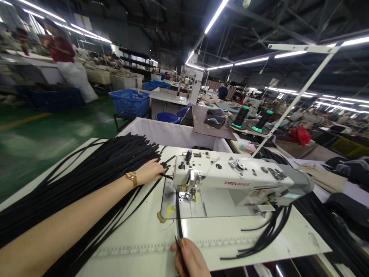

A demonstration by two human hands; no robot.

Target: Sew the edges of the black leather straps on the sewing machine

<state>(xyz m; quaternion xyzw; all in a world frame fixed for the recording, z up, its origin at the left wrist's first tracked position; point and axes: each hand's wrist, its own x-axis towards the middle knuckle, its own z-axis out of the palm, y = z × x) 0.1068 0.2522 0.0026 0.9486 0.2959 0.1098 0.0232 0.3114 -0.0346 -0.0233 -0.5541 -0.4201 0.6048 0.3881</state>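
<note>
My left hand (150,170), with a watch (132,177) at the wrist, reaches over a large bundle of black straps (95,173). Its fingers are closed around a black strap end beside the head of a white sewing machine (213,177). Another black strap (178,215) runs from under the needle area toward me. My right hand (190,258) grips near this strap's lower end, with a slim, dark pointed tool (178,246) between its fingers; the tool's kind is unclear. Whether these fingers also pinch the strap is hard to see.
A measuring tape (132,249) runs along the white table. Several black straps (268,238) hang under the machine arm at right. Behind stand a pale-lined bin (173,130), a blue basket (129,103) and two black thread cones (241,116). A person (59,48) stands far left.
</note>
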